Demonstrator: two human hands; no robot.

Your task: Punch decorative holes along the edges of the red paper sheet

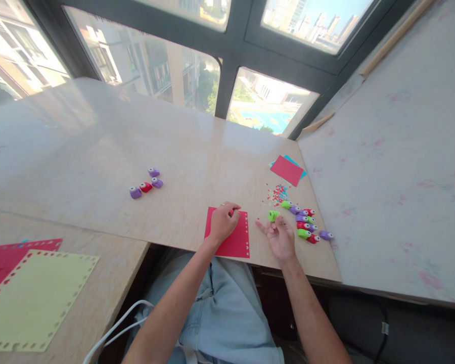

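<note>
A red sheet of paper (pixel 231 245) lies at the table's front edge, with a row of small punched holes down its right side. My left hand (pixel 224 222) is over the sheet's upper part, fingers curled together; whatever is between them, if anything, is hidden. To the right of the sheet, my right hand (pixel 279 237) grips a green paper punch (pixel 273 216) between thumb and fingers, its underside turned toward me. Its other fingers point left, near a tiny red paper bit on the table. Several purple, red and green punches (pixel 305 226) stand bunched just right of this hand.
Punched-out paper bits (pixel 279 193) lie scattered beyond my right hand. Behind them is a stack of red and blue sheets (pixel 287 170). Several punches (pixel 146 187) sit left of centre. Yellow paper (pixel 41 298) with punched edges overlaps red paper (pixel 7 263) at lower left. A wall (pixel 394 202) bounds the right.
</note>
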